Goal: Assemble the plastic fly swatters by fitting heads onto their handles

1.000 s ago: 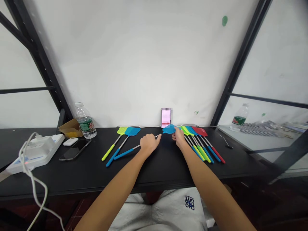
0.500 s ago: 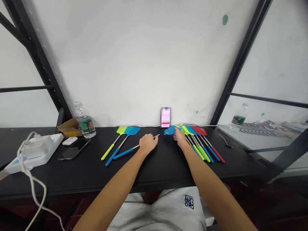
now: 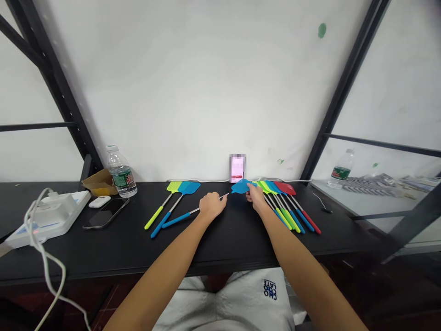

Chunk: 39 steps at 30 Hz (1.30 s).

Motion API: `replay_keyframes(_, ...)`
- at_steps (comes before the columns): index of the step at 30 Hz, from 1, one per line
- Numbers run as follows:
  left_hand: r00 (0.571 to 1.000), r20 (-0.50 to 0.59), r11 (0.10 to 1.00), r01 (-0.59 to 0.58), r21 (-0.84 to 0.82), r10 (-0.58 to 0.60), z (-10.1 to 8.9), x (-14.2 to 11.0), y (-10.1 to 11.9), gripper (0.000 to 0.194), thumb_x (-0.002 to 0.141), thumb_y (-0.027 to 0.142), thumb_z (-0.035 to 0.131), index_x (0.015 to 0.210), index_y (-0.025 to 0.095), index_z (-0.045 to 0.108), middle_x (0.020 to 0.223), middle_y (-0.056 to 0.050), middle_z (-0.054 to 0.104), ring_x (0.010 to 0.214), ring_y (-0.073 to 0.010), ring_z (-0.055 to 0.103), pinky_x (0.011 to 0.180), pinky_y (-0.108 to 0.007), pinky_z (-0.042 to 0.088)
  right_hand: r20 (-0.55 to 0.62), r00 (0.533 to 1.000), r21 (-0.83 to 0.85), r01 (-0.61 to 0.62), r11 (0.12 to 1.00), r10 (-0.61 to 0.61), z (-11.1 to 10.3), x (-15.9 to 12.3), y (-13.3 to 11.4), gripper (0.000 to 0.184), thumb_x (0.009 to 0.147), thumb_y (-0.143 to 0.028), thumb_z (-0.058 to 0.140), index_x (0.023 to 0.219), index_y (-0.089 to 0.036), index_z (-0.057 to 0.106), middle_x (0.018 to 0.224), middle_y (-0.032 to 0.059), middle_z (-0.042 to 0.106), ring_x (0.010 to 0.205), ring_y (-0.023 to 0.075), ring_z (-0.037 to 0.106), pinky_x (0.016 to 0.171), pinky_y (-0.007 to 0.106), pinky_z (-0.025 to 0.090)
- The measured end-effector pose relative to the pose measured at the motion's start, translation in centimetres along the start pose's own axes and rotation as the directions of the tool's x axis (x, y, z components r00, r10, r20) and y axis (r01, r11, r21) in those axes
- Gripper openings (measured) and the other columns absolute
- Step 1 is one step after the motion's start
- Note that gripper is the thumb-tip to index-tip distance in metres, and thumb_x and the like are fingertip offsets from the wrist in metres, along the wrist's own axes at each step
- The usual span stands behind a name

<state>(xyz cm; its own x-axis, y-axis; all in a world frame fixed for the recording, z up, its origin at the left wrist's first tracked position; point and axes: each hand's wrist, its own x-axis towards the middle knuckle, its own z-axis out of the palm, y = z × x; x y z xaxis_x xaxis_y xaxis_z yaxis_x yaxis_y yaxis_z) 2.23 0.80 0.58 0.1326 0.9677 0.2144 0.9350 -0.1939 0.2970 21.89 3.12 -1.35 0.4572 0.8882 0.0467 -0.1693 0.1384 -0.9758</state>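
The metal rod [image 3: 223,196] of a blue handle [image 3: 176,220] was held low over the black table [image 3: 237,241] by the left hand [image 3: 212,205], which was closed around it near the bare tip, presumably so that the tip could be kept steady and aimed inward. A blue paddle head [image 3: 240,186] was pinched at its outer end by the right hand [image 3: 255,195], so that its narrow projection was left uncovered and turned toward the rod; the two parts were set just beside each other, apparently not touching. How firmly either was gripped could not be told. To the left, a yellow-green swatter [image 3: 155,219] and a blue swatter [image 3: 189,187] were laid side by side, and to the right a row of swatters [image 3: 285,214] was fanned out, all with heads toward the wall [image 3: 193,92], probably so that both hands were left unobstructed between them. A phone [image 3: 237,168] was propped upright against the wall, likely so that its screen could be seen.
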Motion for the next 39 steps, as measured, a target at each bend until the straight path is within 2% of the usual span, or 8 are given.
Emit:
replay_keyframes(3, 1.000, -0.002, 1.000, -0.002, 0.001, 0.002, 0.00, 0.03, -0.02, 0.055, 0.091, 0.060, 0.037, 0.091, 0.018, 0.072, 0.099, -0.014, 0.072, 0.098, -0.0286, 0.067, 0.082, -0.036, 0.050, -0.038, 0.999, -0.008, -0.023, 1.000, 0.023, 0.05, -0.08, 0.09, 0.031, 0.081, -0.029, 0.067, 0.066, -0.020, 0.041, 0.048, -0.0034, 0.046, 0.034, 0.0050, 0.034, 0.030, 0.017, 0.021)
replay_keyframes(16, 1.000, 0.002, 1.000, -0.012, 0.007, 0.012, -0.16, -0.04, 0.01, 0.055, 0.091, 0.060, 0.036, 0.092, 0.019, 0.072, 0.099, -0.014, 0.072, 0.097, -0.0297, 0.068, 0.081, -0.038, 0.051, 0.088, 0.995, -0.039, 0.045, 0.998, -0.041, 0.31, -0.64, 0.08, 0.028, 0.082, -0.030, 0.065, 0.065, -0.017, 0.047, 0.052, 0.0011, 0.054, 0.036, 0.0044, 0.035, 0.031, 0.016, 0.018)
replay_keyframes(24, 1.000, 0.003, 1.000, -0.009, 0.002, 0.009, -0.32, -0.14, 0.11, 0.056, 0.092, 0.060, 0.035, 0.093, 0.019, 0.072, 0.100, -0.014, 0.072, 0.098, -0.0298, 0.068, 0.082, -0.038, 0.051, 0.121, 0.991, 0.022, 0.060, 0.998, -0.062, 0.10, -0.05, 0.44, 0.036, 0.076, -0.031, 0.072, 0.064, -0.020, 0.039, 0.048, -0.0084, 0.036, 0.035, 0.0034, 0.030, 0.033, 0.016, 0.016)
replay_keyframes(32, 0.999, -0.031, 1.000, -0.022, 0.020, 0.023, -0.38, -0.38, 0.25, 0.056, 0.093, 0.059, 0.035, 0.095, 0.018, 0.073, 0.098, -0.014, 0.072, 0.096, -0.0291, 0.068, 0.082, -0.037, 0.050, 0.096, 0.995, -0.049, 0.037, 0.998, -0.032, 0.09, -0.52, 0.05, 0.031, 0.071, -0.026, 0.073, 0.065, -0.019, 0.043, 0.050, -0.0051, 0.045, 0.037, 0.0038, 0.033, 0.032, 0.017, 0.018)
replay_keyframes(39, 0.998, -0.053, 0.999, -0.032, 0.018, 0.033, -0.59, -0.71, 0.52, 0.054, 0.094, 0.057, 0.035, 0.096, 0.017, 0.073, 0.097, -0.015, 0.071, 0.095, -0.0283, 0.068, 0.082, -0.035, 0.049, 0.134, 0.990, 0.030, 0.036, 0.999, -0.040, 0.06, -0.70, -0.28, 0.035, 0.065, -0.024, 0.078, 0.069, -0.020, 0.044, 0.051, -0.0056, 0.047, 0.038, 0.0051, 0.036, 0.032, 0.017, 0.019)
